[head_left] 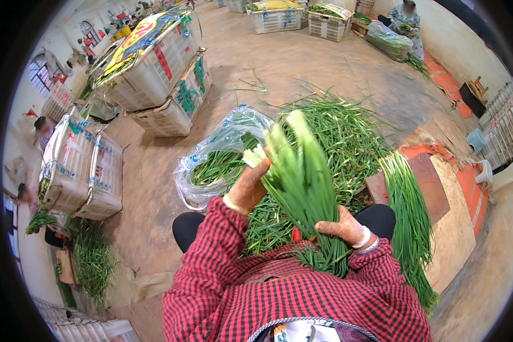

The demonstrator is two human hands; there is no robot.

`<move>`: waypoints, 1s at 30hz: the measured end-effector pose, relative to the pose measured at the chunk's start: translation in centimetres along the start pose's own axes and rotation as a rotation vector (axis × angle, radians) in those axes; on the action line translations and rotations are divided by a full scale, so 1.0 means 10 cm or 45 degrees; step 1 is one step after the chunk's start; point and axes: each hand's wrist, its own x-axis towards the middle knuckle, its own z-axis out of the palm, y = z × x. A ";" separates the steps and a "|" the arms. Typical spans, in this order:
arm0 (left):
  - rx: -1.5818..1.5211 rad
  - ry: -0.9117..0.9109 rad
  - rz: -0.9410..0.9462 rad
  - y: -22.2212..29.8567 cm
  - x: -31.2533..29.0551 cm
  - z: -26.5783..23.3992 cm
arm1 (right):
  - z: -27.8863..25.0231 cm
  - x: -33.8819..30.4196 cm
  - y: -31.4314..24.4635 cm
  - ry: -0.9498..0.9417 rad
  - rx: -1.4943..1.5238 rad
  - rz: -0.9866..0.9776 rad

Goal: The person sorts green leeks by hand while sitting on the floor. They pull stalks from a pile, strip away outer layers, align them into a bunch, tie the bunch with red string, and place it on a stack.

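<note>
A bunch of chives (302, 176) is held upright in front of my chest, pale stem ends up and dark leaves down, its top slightly blurred. My left hand (249, 185) is closed at the bunch's upper left side, with a few white stem ends showing above its fingers. Lower down, my right hand (345, 227) wraps round the leafy part, thumb across the front. Beneath the bunch lies a big heap of loose chives (347, 137) on the floor. To my right, a neat row of long chives (407, 211) rests on a board (456, 228).
An open clear plastic bag (196, 185) with chives lies left of the heap. Stacked white crates (154, 80) stand farther left, more crates (275, 20) at the back. A person (403, 20) sits at the far right beside a filled bag (389, 40). Buckets (476, 139) line the right wall.
</note>
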 end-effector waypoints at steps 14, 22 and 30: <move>-0.399 -0.219 0.089 0.11 0.16 0.31 | 0.16 0.14 0.39 -0.507 0.331 0.361; 0.007 0.029 -0.097 0.29 0.16 0.31 | -0.29 0.35 -0.81 0.022 -0.767 -0.341; -0.151 -0.302 0.080 0.35 0.30 0.34 | 0.51 0.97 -1.67 -0.018 -1.706 -1.033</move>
